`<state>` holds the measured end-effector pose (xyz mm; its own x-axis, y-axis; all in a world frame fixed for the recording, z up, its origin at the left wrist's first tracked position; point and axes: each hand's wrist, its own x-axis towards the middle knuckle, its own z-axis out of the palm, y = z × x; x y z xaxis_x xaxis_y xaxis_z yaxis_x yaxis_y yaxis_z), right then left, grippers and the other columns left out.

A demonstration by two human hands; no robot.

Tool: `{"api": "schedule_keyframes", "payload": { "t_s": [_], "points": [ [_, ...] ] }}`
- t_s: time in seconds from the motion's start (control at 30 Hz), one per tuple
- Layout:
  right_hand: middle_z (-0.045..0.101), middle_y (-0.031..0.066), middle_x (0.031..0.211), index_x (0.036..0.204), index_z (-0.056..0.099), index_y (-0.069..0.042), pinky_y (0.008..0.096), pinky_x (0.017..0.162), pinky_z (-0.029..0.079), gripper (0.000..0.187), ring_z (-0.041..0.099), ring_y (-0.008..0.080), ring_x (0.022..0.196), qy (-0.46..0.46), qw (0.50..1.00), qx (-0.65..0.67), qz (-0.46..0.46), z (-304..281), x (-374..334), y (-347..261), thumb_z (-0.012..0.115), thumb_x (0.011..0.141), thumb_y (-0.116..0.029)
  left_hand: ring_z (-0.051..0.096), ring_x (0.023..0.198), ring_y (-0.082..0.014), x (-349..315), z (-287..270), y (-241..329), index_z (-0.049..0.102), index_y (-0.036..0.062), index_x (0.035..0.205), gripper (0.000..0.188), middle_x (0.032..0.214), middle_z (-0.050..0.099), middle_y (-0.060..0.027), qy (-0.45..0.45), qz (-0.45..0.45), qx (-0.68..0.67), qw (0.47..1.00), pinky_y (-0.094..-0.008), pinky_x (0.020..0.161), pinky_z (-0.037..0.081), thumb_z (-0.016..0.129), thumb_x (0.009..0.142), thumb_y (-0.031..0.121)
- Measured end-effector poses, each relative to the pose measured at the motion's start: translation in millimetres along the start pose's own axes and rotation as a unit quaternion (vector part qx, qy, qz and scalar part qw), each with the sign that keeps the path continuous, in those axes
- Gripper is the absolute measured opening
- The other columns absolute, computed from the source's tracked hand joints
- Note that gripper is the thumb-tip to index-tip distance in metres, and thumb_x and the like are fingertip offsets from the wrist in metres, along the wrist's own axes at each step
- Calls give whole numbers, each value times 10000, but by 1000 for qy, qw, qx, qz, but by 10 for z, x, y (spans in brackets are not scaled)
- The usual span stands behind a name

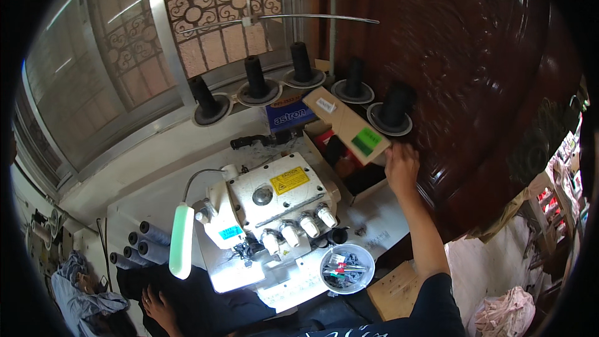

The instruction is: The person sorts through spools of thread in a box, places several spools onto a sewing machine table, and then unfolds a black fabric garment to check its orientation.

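Observation:
My right hand [402,165] grips the near right corner of a brown cardboard lid [340,122], which bears a green label and a white one. The lid is tilted up over an open cardboard box [355,198] behind the sewing machine. Red and black things show inside the box, but I cannot make out their kinds. My left hand [160,311] lies flat on black fabric [193,293] at the table's front left, fingers out. Between my hands stands a white overlock sewing machine [274,193], with a lit lamp [181,243] at its left.
Black thread cones [254,78] stand on discs along the back. A blue box [290,115] sits below them. Near the front edge is a round tub [347,268] of scraps and small tools. Several grey-blue spools [153,251] lie left; a dark wooden door [462,75] rises right.

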<state>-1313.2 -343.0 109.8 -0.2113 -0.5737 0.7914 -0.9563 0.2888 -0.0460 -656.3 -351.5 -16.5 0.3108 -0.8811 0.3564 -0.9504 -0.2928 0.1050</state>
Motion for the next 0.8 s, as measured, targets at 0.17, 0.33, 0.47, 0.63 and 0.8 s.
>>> {"api": "schedule_keyframes", "payload": {
  "t_s": [0.17, 0.33, 0.47, 0.63, 0.8],
  "points": [
    [567, 121, 721, 735, 530, -64, 436, 569, 465, 255, 573, 313, 689, 10, 989, -99, 107, -11, 161, -144, 590, 789, -306, 417, 1147, -336, 9, 5, -127, 459, 128, 1232, 424, 1248, 463, -118, 33, 32, 20, 999, -468, 927, 341, 409, 874, 350],
    [595, 158, 777, 828, 531, -72, 465, 535, 472, 337, 601, 352, 687, -140, 958, -107, 227, -120, 258, -153, 485, 846, -405, 419, 1142, -347, -11, 29, -110, 462, 73, 1219, 429, 1245, 457, -153, 35, 45, 33, 998, -458, 932, 343, 422, 870, 320],
    [613, 170, 755, 871, 532, -83, 487, 565, 465, 391, 600, 385, 694, -61, 982, -60, 166, -98, 154, -32, 397, 879, -450, 415, 1144, -354, -1, 7, -48, 458, 46, 1214, 427, 1245, 452, -172, 22, 35, 31, 999, -456, 935, 341, 429, 868, 294],
    [614, 188, 714, 898, 529, -94, 504, 584, 458, 423, 584, 422, 668, -82, 978, -76, 178, -20, 121, -19, 336, 897, -471, 404, 1152, -364, 9, 54, -172, 458, 45, 1217, 429, 1243, 448, -184, 35, 43, 13, 998, -464, 948, 325, 430, 866, 289],
    [581, 192, 605, 949, 473, -53, 447, 557, 478, 411, 602, 385, 615, -116, 960, -1, 254, -3, 194, -56, 366, 902, -448, 358, 1197, -355, 7, 31, -120, 454, 70, 1231, 434, 1280, 415, -171, 12, 30, 25, 999, -465, 972, 289, 399, 879, 317]
  ]
}}
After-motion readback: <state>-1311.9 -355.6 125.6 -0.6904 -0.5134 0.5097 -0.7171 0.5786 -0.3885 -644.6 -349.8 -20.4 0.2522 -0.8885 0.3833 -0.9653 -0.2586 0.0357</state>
